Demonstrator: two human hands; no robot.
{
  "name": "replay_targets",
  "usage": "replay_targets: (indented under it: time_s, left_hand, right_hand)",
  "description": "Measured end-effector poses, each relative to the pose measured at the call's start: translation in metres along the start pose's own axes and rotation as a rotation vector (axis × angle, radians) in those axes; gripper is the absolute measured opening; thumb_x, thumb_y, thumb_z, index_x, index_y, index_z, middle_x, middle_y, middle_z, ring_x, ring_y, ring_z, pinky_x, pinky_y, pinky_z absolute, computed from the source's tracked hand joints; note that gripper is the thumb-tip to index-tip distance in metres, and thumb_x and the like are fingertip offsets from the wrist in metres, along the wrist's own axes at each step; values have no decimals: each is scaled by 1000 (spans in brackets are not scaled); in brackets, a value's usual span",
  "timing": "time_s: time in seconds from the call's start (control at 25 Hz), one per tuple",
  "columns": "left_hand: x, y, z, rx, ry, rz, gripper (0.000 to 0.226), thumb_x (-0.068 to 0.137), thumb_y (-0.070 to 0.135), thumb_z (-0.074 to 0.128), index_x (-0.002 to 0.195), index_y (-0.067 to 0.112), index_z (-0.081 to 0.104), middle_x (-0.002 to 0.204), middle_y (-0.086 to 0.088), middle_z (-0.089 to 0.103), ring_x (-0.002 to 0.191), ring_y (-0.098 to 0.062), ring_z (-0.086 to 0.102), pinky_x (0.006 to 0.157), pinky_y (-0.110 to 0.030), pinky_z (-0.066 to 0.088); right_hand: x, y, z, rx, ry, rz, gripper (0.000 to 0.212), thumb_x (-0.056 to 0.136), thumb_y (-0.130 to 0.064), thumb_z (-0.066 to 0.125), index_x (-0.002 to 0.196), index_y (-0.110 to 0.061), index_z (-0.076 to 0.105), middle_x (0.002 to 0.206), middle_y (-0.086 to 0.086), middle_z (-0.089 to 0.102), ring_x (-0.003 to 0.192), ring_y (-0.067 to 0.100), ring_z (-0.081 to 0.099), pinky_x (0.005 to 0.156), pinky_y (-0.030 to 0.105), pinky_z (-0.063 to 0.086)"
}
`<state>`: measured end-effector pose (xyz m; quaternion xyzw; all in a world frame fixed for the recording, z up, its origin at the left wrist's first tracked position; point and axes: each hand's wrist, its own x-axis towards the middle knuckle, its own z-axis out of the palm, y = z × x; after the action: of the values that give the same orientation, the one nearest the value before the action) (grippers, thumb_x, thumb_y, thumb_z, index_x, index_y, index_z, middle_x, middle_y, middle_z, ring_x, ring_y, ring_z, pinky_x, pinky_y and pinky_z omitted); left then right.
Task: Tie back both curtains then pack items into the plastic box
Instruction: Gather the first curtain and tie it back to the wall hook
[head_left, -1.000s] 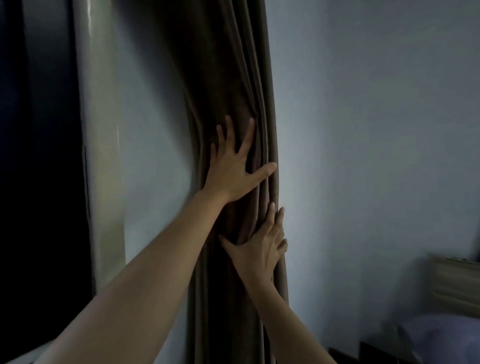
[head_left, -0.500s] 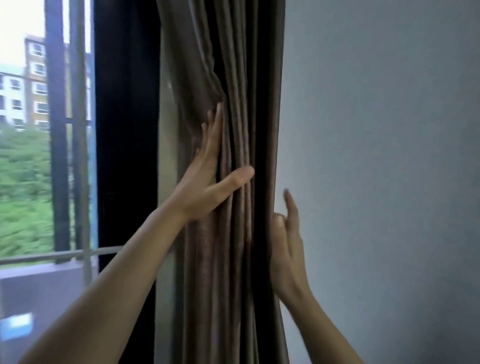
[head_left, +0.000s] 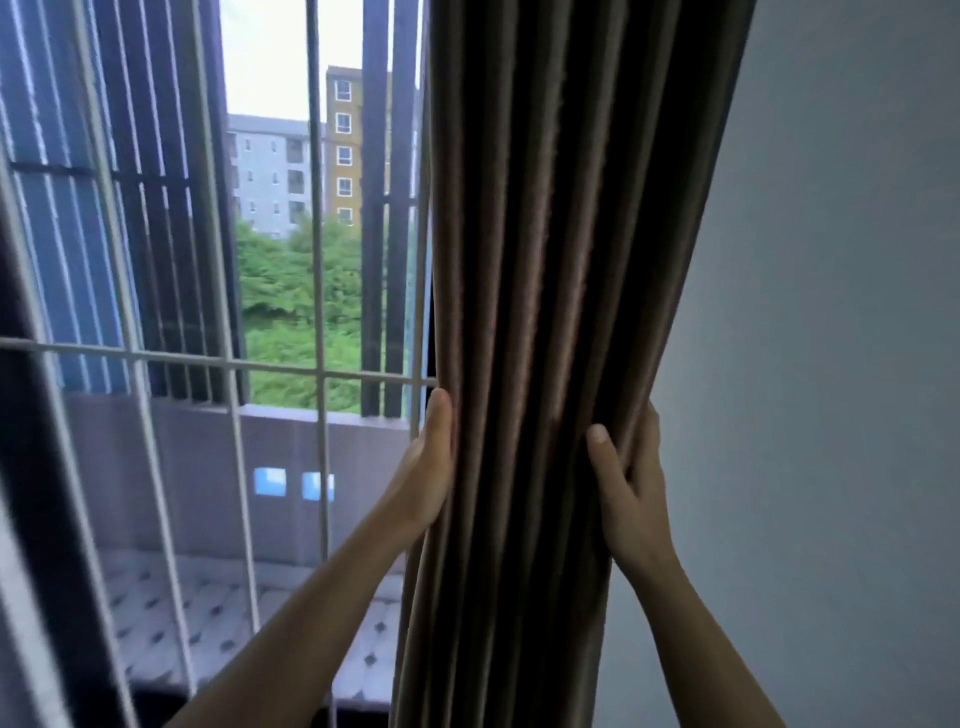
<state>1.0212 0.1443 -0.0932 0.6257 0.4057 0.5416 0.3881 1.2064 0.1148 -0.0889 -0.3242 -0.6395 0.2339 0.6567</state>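
Both hands are on the curtain (head_left: 550, 364) now, one each side, squeezing the brown pleats into a waist right at mid-height. The left hand (head_left: 423, 470) presses flat against the left edge, fingers wrapped out of sight behind the cloth; the right hand (head_left: 631, 486) cups the right edge, thumb in front, fingers tucked behind against the grey wall (head_left: 831, 364). So the hands are apart, with the whole bundle clamped between them. The curtain hangs at the right end of the window, beside the white grille (head_left: 223, 364).

This cloth looks thick and soft, fairly heavy, and the folds will likely spring loose the moment pressure eases (no tie-back is visible anywhere in view). The sensible hold is exactly this narrowed waist, gripped all round, where a band could cinch it. The plastic box isn't in view.
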Motion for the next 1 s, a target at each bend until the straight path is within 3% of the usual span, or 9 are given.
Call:
replay_targets:
  time_s: [0.24, 0.32, 0.4, 0.52, 0.6, 0.68, 0.8, 0.88, 1.0]
  left_hand:
    - [-47, -21, -3, -91, -103, 0, 58, 83, 69, 10, 109, 56, 60, 120, 18, 63, 121, -1, 52, 109, -33, 34]
    - [-59, -19, -10, -73, -162, -16, 55, 85, 66, 12, 114, 54, 57, 124, 18, 61, 123, 0, 50, 106, -27, 34]
    - [-66, -15, -20, 21, -177, -29, 52, 85, 64, 20, 121, 46, 52, 120, 19, 60, 112, 8, 53, 93, -13, 40]
    - [-69, -3, -35, 197, 16, 37, 43, 91, 49, 41, 128, 30, 49, 101, 21, 62, 93, 9, 59, 73, -3, 45]
    - [-66, 3, -48, 273, 142, 106, 35, 95, 40, 45, 127, 27, 50, 98, 24, 60, 92, 9, 59, 71, -3, 46]
    - [-63, 9, -63, 289, 202, 98, 31, 97, 35, 44, 125, 25, 52, 100, 18, 64, 94, 3, 61, 75, -8, 47]
    - [-61, 14, -86, 216, 222, -10, 26, 97, 23, 42, 117, 24, 57, 100, 4, 67, 92, -11, 64, 77, -25, 48]
    - [-64, 17, -100, 198, 198, -85, 21, 96, 21, 41, 101, 25, 61, 87, 2, 65, 81, -15, 62, 69, -26, 46]
    - [-64, 18, -108, 233, 160, -97, 21, 96, 24, 40, 95, 27, 61, 86, 0, 65, 82, -16, 62, 72, -29, 46]
  right_hand:
    - [-59, 24, 31, 24, -83, 190, 69, 85, -55, 42, 145, -26, 26, 123, -36, 45, 110, -22, 46, 86, 2, 40]
    - [-72, 25, 37, 33, -40, 219, 71, 85, -56, 41, 147, -28, 20, 135, -29, 39, 119, -20, 40, 99, 12, 36]
    - [-75, 12, 43, -85, 174, 118, 72, 85, -54, 45, 146, -24, 21, 147, -15, 30, 134, -4, 30, 112, 26, 28]
    - [-65, -17, 54, -258, 368, -249, 41, 87, -20, 57, 125, -13, 45, 124, -5, 47, 116, 3, 47, 101, 16, 35]
    - [-58, -36, 70, -284, 262, -336, 25, 86, -8, 56, 110, -16, 54, 105, -8, 54, 97, -7, 52, 86, 6, 39]
    - [-54, -43, 91, -313, 118, -339, 19, 87, -4, 55, 101, -15, 61, 105, -2, 58, 94, -8, 52, 83, 4, 39]
    - [-46, -39, 122, -384, -64, -242, 23, 89, -3, 51, 108, -9, 63, 130, 9, 48, 109, 1, 49, 89, 1, 30]
    - [-46, -34, 138, -405, -180, -124, 29, 89, -3, 49, 115, -10, 61, 143, 14, 33, 125, 20, 45, 96, 9, 28]
    - [-56, -22, 148, -529, -118, -129, 35, 87, -6, 52, 121, -11, 59, 144, 17, 26, 133, 31, 31, 99, 20, 27]
